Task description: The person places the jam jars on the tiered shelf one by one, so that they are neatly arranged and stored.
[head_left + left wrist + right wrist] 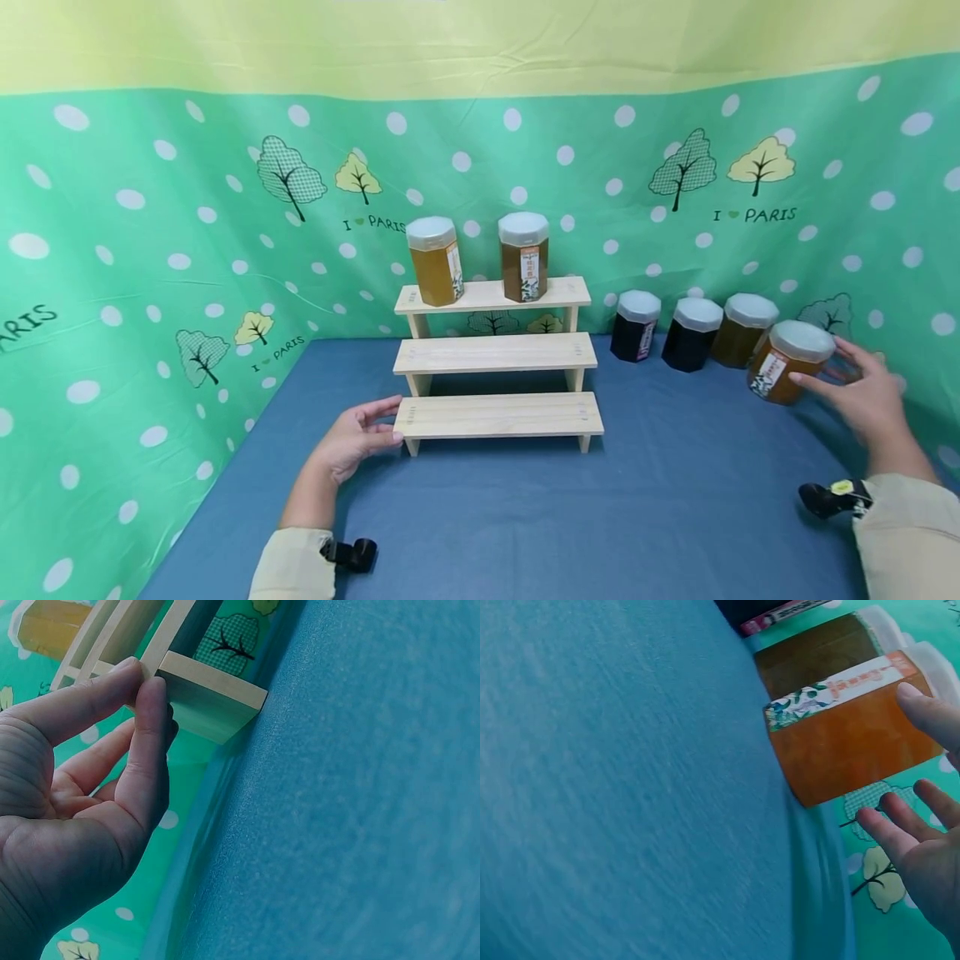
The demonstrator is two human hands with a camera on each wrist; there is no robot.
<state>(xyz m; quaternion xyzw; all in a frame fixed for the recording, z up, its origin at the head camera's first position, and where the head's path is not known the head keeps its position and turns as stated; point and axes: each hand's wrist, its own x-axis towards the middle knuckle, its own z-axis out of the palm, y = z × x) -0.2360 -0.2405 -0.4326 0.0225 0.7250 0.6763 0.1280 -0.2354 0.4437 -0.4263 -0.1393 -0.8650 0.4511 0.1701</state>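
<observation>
A three-step wooden display stand (495,417) stands in the middle of the table. My left hand (360,437) is at the left end of its lowest step, pinching the end with thumb and fingertips; the left wrist view shows the thumb (124,675) at the step's corner. At the right, my right hand (866,396) reaches around an amber honey jar (787,375) with a white lid and a label. In the right wrist view the thumb lies over the jar near its lid, while the other fingers (889,832) are spread and apart from it.
Two honey jars, one golden (435,271) and one brown (522,268), stand on the top step. Beside the stand are two dark jars (633,333) (688,342) and a brownish jar (735,337). A green dotted cloth (225,275) hangs behind the blue tablecloth (525,525).
</observation>
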